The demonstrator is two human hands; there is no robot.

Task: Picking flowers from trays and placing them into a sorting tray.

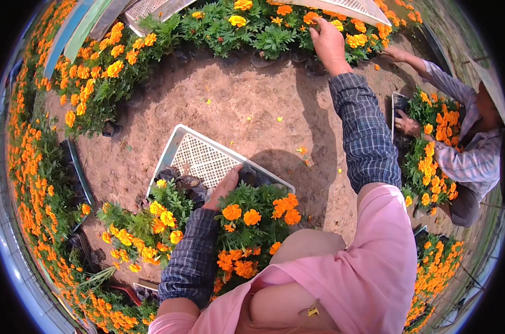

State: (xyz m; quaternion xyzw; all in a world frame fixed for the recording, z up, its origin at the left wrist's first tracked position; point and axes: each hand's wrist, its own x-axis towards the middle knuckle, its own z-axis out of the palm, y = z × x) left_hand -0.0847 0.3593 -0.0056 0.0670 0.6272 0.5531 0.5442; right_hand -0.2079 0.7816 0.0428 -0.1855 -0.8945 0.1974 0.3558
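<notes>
My left hand [226, 187] reaches into a white slatted crate [205, 158], its fingers stretched out beside dark plastic pots [190, 186]. Those pots hold marigold plants with yellow-orange blooms [164, 217] to the left of my forearm and deeper orange ones [242, 264] to its right. The crate's lattice base shows at its far side. My right hand [327, 44] is stretched far forward, thumb and finger closed at an orange marigold flower [310, 18] in the far row. Leaves and blooms partly hide what lies below those fingertips.
A co-worker [475, 150] in a hat crouches at the right, with a hand on a crate of marigolds [427, 161]. Pale crates [347, 6] overhang the far row. More marigolds [33, 200] line the left. Bare soil [224, 100] with scattered petals lies between.
</notes>
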